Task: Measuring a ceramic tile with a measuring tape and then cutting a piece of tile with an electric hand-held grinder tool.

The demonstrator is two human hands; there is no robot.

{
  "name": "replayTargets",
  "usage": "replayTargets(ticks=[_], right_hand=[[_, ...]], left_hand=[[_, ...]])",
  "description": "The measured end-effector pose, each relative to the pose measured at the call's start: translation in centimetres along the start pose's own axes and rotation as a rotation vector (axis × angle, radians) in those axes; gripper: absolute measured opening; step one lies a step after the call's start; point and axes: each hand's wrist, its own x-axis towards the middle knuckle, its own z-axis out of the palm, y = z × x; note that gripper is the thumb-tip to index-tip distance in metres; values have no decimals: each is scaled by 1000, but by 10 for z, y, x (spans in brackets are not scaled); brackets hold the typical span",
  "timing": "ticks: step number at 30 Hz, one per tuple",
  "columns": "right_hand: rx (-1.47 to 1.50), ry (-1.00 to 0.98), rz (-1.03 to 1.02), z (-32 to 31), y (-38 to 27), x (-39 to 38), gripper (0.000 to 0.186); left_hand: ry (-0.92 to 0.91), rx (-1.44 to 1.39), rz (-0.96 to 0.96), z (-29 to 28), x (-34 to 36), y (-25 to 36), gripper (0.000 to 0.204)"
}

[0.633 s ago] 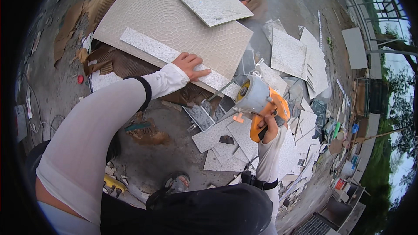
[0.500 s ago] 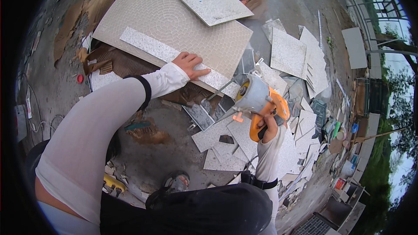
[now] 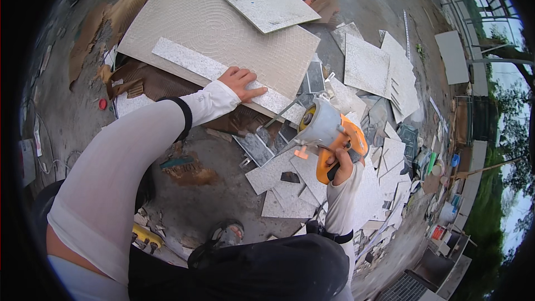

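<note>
My left hand [image 3: 241, 85] holds a speckled white strip [image 3: 182, 56] against the large beige tile [image 3: 206, 25] with a circular mosaic pattern, fingers curled over the strip. My right hand [image 3: 340, 164] grips the handle of an orange power cutter [image 3: 352, 138] with a grey guard and yellow disc. The disc is just beside the strip's right end; whether it touches cannot be told. A smaller speckled square tile [image 3: 267, 5] lies on the large one. Beneath the cutter is a grey metal piece [image 3: 256, 150], partly hidden.
Several broken white tiles [image 3: 368, 67] are piled to the right, with scattered debris beyond. Torn brown cardboard [image 3: 89, 50] lies behind and left. A red cap [image 3: 102, 103], loose cables and a yellow tool [image 3: 146, 236] are on the concrete floor. My shoe [image 3: 228, 233] shows below.
The cutter and my right hand have shifted a little to the left, the disc end tilting slightly. My left hand stays on the strip; the surroundings shift very slightly in view.
</note>
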Motion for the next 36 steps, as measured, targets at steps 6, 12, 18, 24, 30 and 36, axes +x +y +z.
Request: replayTargets(ticks=[6,12,18,24,30,36], right_hand=[[237,42,53,-37,-6,-22,30],[393,119,236,-112,11,-68,32],[795,319,350,-167,42,-134,30],[1007,538,257,-204,82,-213,18],[1220,725,203,-200,106,-277,19],[1359,1003,211,-164,139,-327,20]], left_hand=[[34,25,39,-6,1,1,56],[-12,81,11,-10,3,3,55],[-28,86,57,-8,1,-3,60],[-104,113,3,5,3,-12,67],[-125,59,47,15,1,-37,71],[-141,120,215,25,16,-67,74]])
